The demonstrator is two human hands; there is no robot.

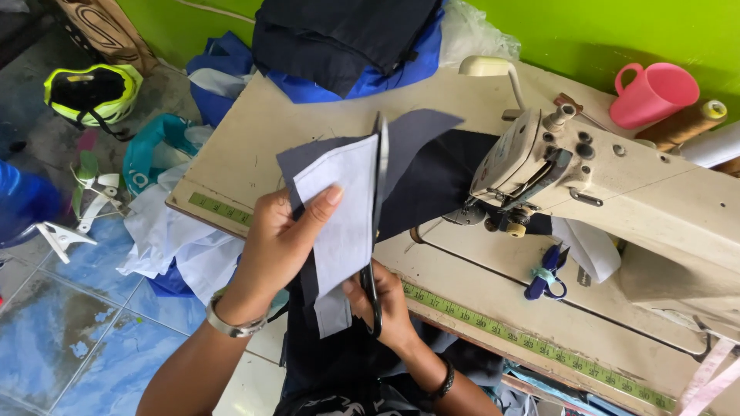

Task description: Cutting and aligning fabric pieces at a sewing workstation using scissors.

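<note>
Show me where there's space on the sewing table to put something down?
Bare tabletop lies between the blue cloth pile and the green tape measure. It is crowded right, around the sewing machine and pink cup.

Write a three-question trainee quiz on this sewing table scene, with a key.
1. True or false: the left hand pinches a pale grey fabric piece laid on a dark navy fabric piece.
2. Which hand works the black-handled scissors? A) the left hand B) the right hand C) neither
3. Fill in: the pink plastic mug stands behind the cream sewing machine, near the ____ wall.

Key: 1 true; 2 B; 3 green.
</note>
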